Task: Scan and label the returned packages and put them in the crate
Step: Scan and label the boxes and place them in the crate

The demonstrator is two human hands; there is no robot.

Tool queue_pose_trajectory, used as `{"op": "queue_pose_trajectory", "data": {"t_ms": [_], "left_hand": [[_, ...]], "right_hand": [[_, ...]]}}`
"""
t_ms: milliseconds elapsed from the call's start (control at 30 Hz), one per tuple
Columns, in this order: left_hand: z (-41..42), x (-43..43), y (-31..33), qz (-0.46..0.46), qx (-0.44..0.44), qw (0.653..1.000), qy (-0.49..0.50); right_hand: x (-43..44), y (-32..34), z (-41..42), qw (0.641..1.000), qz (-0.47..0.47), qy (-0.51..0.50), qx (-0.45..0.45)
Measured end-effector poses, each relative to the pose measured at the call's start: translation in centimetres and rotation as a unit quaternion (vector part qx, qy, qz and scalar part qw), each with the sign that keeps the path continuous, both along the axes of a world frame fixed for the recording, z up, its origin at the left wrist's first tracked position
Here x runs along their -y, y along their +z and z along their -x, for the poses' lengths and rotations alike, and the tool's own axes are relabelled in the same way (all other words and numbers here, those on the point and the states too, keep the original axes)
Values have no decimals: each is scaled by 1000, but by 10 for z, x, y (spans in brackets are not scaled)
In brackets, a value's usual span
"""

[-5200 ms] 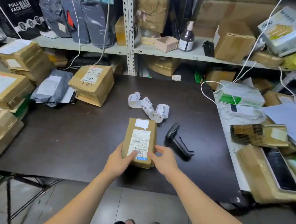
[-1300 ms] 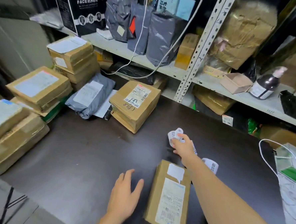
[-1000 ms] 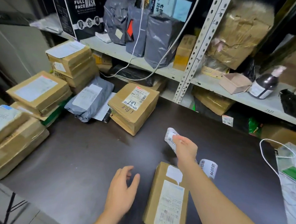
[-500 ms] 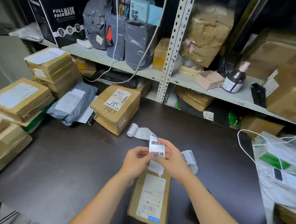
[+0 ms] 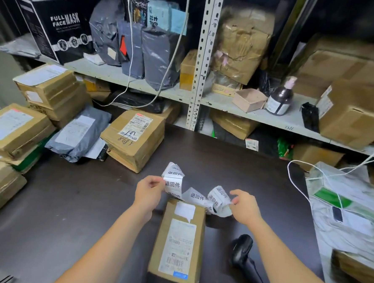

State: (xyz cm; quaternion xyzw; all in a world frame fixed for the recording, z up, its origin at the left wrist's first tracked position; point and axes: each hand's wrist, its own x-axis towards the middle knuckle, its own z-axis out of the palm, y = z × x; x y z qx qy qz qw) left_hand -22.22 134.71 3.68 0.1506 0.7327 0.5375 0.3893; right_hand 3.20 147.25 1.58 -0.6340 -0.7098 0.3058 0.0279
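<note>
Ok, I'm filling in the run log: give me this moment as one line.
step: labelling | left hand: pinches label strip | right hand: pinches its other end | package: on table | scanner: on table, untouched

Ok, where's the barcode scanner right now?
In the head view, the barcode scanner lies on the dark table at lower right, just right of the brown package nearest the person.

Brown cardboard parcel (image 5: 179, 239), matt dark table (image 5: 68, 210)
</note>
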Motion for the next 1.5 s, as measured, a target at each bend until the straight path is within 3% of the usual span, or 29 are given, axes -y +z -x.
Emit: {"op": "queue_pose_trajectory", "data": {"t_ms": [133,233,333,400,467,600,867,967,1167,1333,1500], "left_hand": [[-3,-3,4,14,-15,999,44],[-13,-2,19,-2,-130,989,71],[-33,-6,39,-84,-209,973,-55],[-47,-11,49,-74,-191,964,-168],[-58,-16,54,-52,-128,965,-222],[-61,-14,55,-77,-53,975,-201],[-51,-5,60,-207,-82,969,-106],[-52,-4,58,-182,-63,975,-114],[-69,6,42,-26,-67,971,-228],[-78,5,42,-79,-73,984,-139],[-71,8,51,-126,-90,972,-178]], "right_hand": [[13,10,5,980,-88,-78,-159],[29,25,12,949,-123,-87,-278],[46,38,19,925,-141,-73,-345],[57,44,21,918,-165,-42,-358],[65,48,22,912,-197,-10,-360],[71,49,22,900,-243,13,-362],[65,48,15,915,-202,-65,-342],[64,48,16,916,-178,-101,-344],[65,51,19,891,-111,-155,-412],[69,53,23,872,-91,-166,-451],[67,55,18,878,-94,-172,-437]]}}
